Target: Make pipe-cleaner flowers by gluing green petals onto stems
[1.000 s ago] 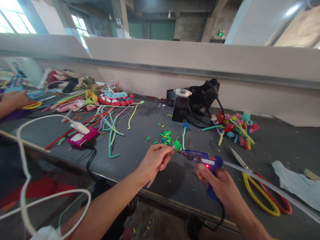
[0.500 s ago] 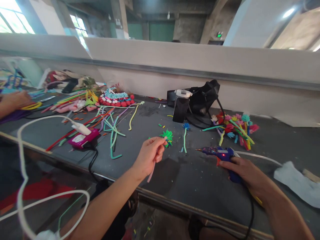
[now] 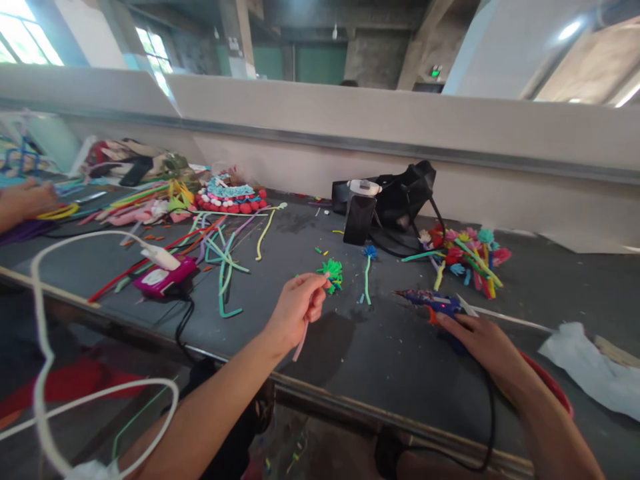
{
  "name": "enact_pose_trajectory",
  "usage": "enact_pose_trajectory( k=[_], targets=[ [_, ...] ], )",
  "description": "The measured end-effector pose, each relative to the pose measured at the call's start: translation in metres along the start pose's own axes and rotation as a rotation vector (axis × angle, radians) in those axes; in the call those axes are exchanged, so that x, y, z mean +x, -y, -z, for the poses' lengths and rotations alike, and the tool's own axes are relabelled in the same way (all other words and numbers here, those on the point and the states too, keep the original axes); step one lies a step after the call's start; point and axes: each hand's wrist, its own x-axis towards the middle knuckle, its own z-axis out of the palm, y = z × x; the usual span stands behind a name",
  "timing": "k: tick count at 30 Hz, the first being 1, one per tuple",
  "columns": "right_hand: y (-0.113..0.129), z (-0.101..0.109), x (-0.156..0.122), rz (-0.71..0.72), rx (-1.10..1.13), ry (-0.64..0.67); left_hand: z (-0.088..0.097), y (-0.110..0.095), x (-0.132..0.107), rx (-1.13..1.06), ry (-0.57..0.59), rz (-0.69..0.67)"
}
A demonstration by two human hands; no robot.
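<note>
My left hand is closed in a pinch on a thin pale pink pipe cleaner, whose lower end hangs below the fingers. Just behind the fingertips lies a small heap of bright green fuzzy pieces; whether the pipe cleaner touches it I cannot tell. On the right, my right hand is around the handle of a blue glue gun with an orange trigger, low over the table, nozzle pointing left. Between the hands lies a blue-headed flower with a pale green stem.
A phone leans by a black bag. Pipe-cleaner flowers are piled at right, near a crumpled white sheet. At left are a magenta power adapter, white cable, loose pipe cleaners and another person's hand.
My right hand and the glue gun have lowered and the gun has tipped over more. A red curved thing now shows beside the right forearm. My left hand has hardly moved.
</note>
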Motion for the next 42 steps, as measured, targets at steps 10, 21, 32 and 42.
enact_pose_trajectory(
  k=[10,21,32,42],
  targets=[
    [0.005,-0.017,-0.002,-0.102,-0.127,0.091,0.000,-0.006,-0.002,-0.017,-0.002,-0.020],
    [0.089,-0.048,-0.005,0.250,-0.166,0.054,0.005,-0.012,-0.004,-0.052,-0.039,-0.095],
    [0.147,-0.153,0.019,0.254,-0.075,0.117,0.007,-0.009,0.004,-0.069,-0.081,-0.137],
    [0.120,-0.110,-0.030,0.067,0.423,0.263,-0.005,0.000,0.006,-0.026,-0.029,-0.093]
  ],
)
